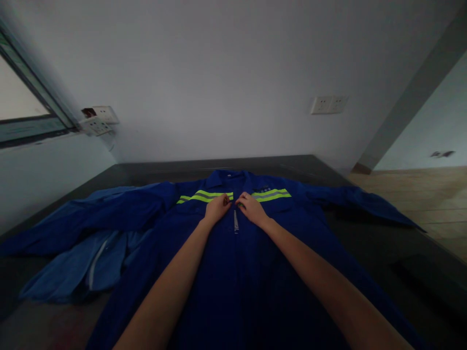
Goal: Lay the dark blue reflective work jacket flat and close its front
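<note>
A dark blue work jacket (215, 272) lies face up with its collar away from me and its sleeves spread to both sides. Yellow-green reflective bands run across its chest. At the front opening, level with the bands, my left hand (216, 208) has its fingers closed on the left edge. Just across from it, my right hand (251, 209) pinches the right edge. A pale strip (236, 222), perhaps part of the zipper, shows just below my hands. The fingertips are partly hidden, and the garment's lower end runs out of view.
Under the jacket is a dark table (284, 167) set against a grey wall. A lighter blue garment (80, 267) lies crumpled at the left, partly under the left sleeve. A dark flat object (426, 282) lies at the right. Wall sockets (329, 104) sit above the table.
</note>
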A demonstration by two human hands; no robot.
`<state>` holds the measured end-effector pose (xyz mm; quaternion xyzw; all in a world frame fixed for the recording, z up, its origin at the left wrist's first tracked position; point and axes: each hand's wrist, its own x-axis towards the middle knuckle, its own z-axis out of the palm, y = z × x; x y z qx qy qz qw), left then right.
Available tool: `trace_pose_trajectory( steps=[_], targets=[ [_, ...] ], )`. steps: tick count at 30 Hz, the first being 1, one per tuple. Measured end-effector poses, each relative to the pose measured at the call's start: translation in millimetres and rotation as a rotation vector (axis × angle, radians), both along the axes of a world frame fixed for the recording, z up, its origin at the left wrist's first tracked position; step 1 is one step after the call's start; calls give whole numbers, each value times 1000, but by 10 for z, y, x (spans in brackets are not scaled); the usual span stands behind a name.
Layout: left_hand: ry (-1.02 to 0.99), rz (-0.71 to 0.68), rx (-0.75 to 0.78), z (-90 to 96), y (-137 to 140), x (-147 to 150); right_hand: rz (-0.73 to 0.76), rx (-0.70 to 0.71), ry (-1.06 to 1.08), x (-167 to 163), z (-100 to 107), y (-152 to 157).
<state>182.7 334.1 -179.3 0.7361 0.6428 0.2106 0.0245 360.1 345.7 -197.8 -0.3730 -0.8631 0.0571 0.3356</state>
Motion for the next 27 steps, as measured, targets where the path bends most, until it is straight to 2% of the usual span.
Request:
trace_pose_trajectory(
  steps=[9, 18, 27],
  targets=[
    [-20, 17, 36, -8, -36, 15, 96, -14, 76, 53, 73, 115],
    [-48, -8, 83, -38, -42, -13, -5, -11, 224, -261, 289, 304],
    [-61, -52, 132, -49, -18, -24, -143, -14, 393, -238, 13, 268]
  ],
)
